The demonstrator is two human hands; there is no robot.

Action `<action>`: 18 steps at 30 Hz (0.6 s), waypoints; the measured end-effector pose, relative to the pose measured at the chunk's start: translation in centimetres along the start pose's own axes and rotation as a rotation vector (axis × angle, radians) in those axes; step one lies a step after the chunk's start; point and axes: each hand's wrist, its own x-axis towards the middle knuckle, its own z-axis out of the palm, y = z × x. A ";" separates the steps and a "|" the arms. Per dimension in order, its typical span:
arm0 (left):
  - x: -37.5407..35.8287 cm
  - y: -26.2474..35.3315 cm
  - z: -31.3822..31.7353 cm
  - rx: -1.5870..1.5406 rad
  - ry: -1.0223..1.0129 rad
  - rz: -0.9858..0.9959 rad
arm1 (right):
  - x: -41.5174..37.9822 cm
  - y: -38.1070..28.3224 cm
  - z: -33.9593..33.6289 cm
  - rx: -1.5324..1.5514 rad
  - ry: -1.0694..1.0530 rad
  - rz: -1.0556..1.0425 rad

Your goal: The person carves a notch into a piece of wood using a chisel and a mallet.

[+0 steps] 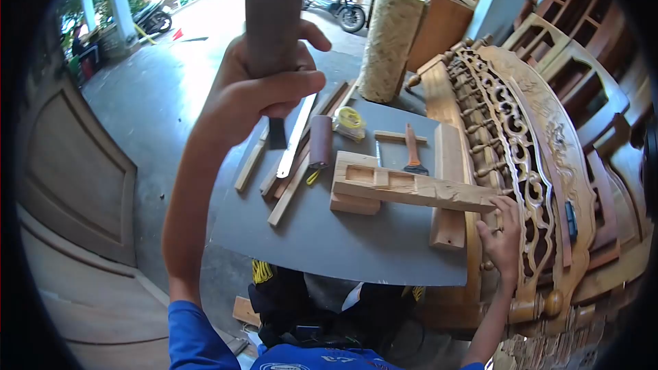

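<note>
My left hand point(264, 82) is raised close to the camera, fingers wrapped around a thick, dark brown cylindrical tool point(275, 17). A narrow dark end sticks out below the fist; the tool's exact kind is unclear. Low on the right, my right hand point(502, 236) grips the end of a wooden beam point(425, 192). Two rectangular recesses are cut into the beam's left part, and its upper face looks rough toward the right. It rests across a short wood block point(355, 203) on the left and a longer block point(449, 226) on the right.
The grey table point(308, 253) carries a brush point(412, 151), a tape roll point(349, 122), a maroon cylinder point(320, 138), a metal ruler point(296, 140) and several wood strips point(291, 195). Carved wooden panels point(548, 137) lean at right. A tall roll point(392, 44) stands behind.
</note>
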 end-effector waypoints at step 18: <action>-5.3 -2.4 -2.2 0.837 -0.228 -0.245 | 5.9 -5.3 8.0 -0.015 -0.393 -0.269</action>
